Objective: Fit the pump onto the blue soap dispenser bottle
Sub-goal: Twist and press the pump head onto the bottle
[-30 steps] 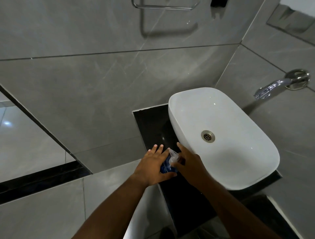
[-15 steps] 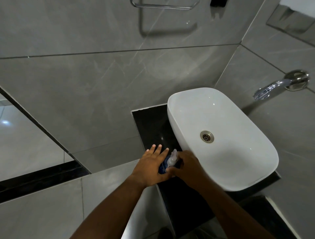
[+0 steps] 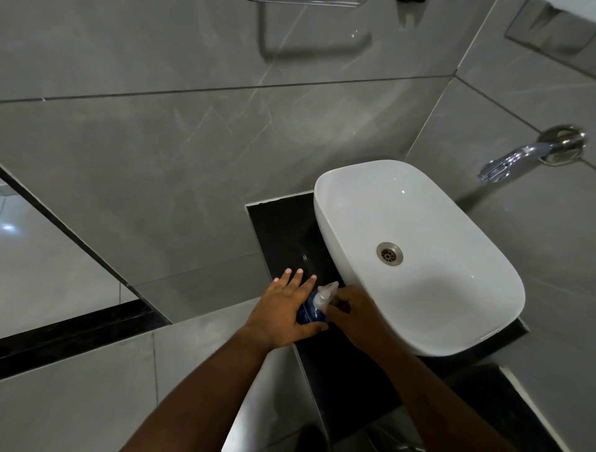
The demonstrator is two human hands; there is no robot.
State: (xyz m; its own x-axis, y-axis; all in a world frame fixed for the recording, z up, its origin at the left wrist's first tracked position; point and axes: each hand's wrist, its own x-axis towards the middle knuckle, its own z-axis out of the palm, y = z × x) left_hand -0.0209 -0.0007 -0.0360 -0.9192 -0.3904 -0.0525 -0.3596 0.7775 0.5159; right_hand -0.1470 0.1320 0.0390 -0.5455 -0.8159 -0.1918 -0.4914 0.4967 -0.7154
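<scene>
The blue soap dispenser bottle (image 3: 310, 312) stands on the black counter (image 3: 283, 232), just left of the white basin. My left hand (image 3: 283, 309) wraps its left side, thumb in front and fingers stretched out behind. A translucent white pump (image 3: 324, 293) sits on top of the bottle, its nozzle pointing up and to the right. My right hand (image 3: 356, 311) pinches the pump at its base from the right. Most of the bottle's body is hidden by both hands.
A white vessel basin (image 3: 335, 258) with a metal drain (image 3: 389, 253) fills the right of the counter. A chrome wall spout (image 3: 516, 158) juts out above it. Grey tiled walls surround the corner, with a towel rail (image 3: 306, 3) at the top.
My right hand has shifted from behind the pump to gripping it from the right. The pump sits lower on the bottle than before. My left hand stays on the bottle.
</scene>
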